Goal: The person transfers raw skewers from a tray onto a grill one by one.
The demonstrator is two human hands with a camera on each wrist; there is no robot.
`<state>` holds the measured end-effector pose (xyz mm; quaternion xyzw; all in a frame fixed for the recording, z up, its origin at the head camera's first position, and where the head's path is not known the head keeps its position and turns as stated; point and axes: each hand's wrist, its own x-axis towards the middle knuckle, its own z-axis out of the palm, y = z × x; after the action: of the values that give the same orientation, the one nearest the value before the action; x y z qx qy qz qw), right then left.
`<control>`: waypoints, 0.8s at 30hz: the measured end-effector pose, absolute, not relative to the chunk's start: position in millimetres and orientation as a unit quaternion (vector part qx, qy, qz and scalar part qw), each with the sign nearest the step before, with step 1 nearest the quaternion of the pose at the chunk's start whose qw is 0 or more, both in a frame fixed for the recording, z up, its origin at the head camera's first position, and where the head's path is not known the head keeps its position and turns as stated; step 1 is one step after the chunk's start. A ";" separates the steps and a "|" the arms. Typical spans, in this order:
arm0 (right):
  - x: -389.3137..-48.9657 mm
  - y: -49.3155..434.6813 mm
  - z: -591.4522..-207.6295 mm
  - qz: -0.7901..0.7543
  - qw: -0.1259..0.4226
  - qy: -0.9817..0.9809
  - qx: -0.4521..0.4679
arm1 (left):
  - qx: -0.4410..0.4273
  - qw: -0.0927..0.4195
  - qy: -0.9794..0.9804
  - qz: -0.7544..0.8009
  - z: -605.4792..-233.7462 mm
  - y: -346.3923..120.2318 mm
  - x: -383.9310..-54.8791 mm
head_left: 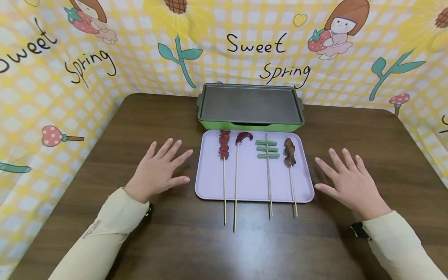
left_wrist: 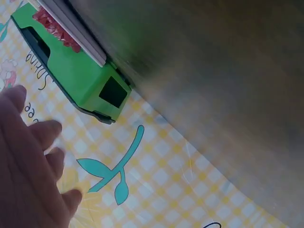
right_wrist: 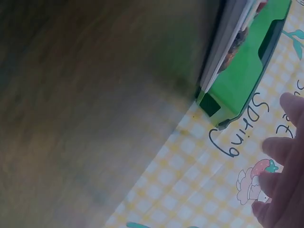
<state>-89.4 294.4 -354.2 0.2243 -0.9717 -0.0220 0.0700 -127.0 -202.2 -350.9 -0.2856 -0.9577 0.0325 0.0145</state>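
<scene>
A pale lilac tray (head_left: 211, 186) bears several skewers side by side, their bare stick ends jutting over its near edge. From left to right they carry red meat pieces (head_left: 224, 144), a curled dark-red tentacle-like piece (head_left: 244, 137), green bean pieces (head_left: 267, 149) and brown meat chunks (head_left: 289, 151). My left hand (head_left: 157, 170) is spread beside the tray's left edge, holding nothing. On the opposite side my right hand (head_left: 350, 182) has its fingers fanned out, also with nothing in it, near the tray's right edge.
Directly behind the tray stands a green grill box (head_left: 224, 125) topped by a dark grill plate (head_left: 250, 103). The brown wooden table (head_left: 164, 241) carries everything. A yellow checked cloth (head_left: 227, 23) with printed drawings hangs around its back and sides.
</scene>
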 end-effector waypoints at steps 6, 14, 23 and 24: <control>-83.1 289.4 -351.2 0.034 0.097 -0.970 0.222 | -0.323 -0.014 -0.946 0.034 -351.7 -206.8 -132.4; -76.8 277.9 -352.0 0.113 0.111 -0.975 0.156 | -0.342 -0.037 -0.938 0.035 -352.9 -201.6 -145.9; -72.4 269.7 -346.6 0.299 -0.065 -0.952 0.026 | -0.355 -0.042 -0.933 0.047 -351.4 -195.3 -153.0; -72.3 268.8 -347.0 0.317 -0.081 -0.945 0.017 | -0.357 -0.041 -0.932 0.047 -351.8 -194.8 -153.8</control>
<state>-72.3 268.8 -347.0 0.0170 -0.9447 0.3171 -0.0813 -153.8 -194.8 -351.8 -0.3572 -0.9319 0.0471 -0.0414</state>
